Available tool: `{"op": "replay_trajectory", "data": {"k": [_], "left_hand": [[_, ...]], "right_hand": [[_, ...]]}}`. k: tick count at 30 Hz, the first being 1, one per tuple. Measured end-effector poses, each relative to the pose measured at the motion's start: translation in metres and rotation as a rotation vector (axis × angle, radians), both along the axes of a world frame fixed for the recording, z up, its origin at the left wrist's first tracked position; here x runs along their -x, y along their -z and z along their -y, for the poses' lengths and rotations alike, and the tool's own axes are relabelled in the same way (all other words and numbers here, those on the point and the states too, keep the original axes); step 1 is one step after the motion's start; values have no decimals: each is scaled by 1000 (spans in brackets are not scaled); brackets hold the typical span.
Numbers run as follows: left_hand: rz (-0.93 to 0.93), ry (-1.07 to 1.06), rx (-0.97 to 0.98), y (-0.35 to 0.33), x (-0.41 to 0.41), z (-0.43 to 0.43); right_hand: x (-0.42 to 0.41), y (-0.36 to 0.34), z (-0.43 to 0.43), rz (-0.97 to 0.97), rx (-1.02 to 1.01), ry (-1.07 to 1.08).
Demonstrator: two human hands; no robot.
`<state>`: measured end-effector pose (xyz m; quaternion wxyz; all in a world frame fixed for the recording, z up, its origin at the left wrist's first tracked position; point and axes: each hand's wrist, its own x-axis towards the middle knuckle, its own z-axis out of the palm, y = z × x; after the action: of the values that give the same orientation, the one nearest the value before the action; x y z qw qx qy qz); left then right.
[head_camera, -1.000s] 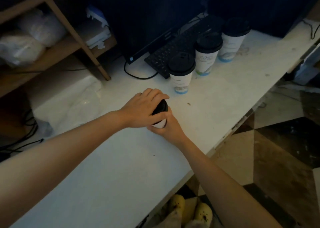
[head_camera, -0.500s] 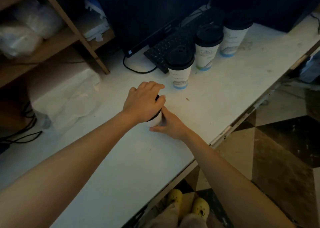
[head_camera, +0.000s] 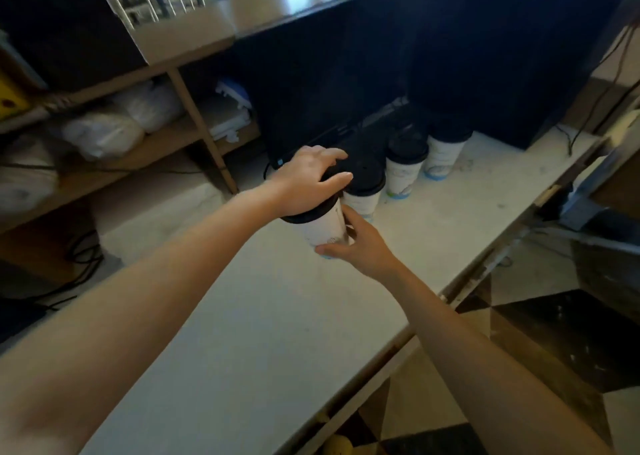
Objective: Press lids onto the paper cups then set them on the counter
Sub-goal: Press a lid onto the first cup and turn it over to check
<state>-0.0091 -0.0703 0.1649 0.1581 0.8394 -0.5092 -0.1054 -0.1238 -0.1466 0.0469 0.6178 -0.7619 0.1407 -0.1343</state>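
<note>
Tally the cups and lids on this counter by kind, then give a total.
White paper cups: 4, one held, three standing behind
Round black plastic lids: 4, one under the left hand, three on the standing cups
Total: 8

The near stretch of the bench [head_camera: 263, 333] is left bare between the two forearms. Farther back, passage is blocked by three lidded cups [head_camera: 403, 174] in a row, a keyboard [head_camera: 349, 139] just behind them, and a dark wall. On the left, the way is closed by a wooden shelf post [head_camera: 201, 125].
</note>
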Motion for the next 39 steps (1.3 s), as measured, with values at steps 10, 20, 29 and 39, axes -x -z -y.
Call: {"op": "replay_trajectory", "data": {"k": [10, 20, 29, 39], "left_hand": [[-76, -31, 273, -176, 14, -1], [-770, -85, 372, -210, 11, -17], [-450, 103, 675, -188, 14, -26], [-419, 293, 555, -180, -13, -35]], "right_hand": [[8, -170, 42, 197, 320, 108], [25, -261, 62, 181, 1053, 306], [45, -288, 63, -72, -103, 203], [38, -281, 59, 174, -379, 104]]}}
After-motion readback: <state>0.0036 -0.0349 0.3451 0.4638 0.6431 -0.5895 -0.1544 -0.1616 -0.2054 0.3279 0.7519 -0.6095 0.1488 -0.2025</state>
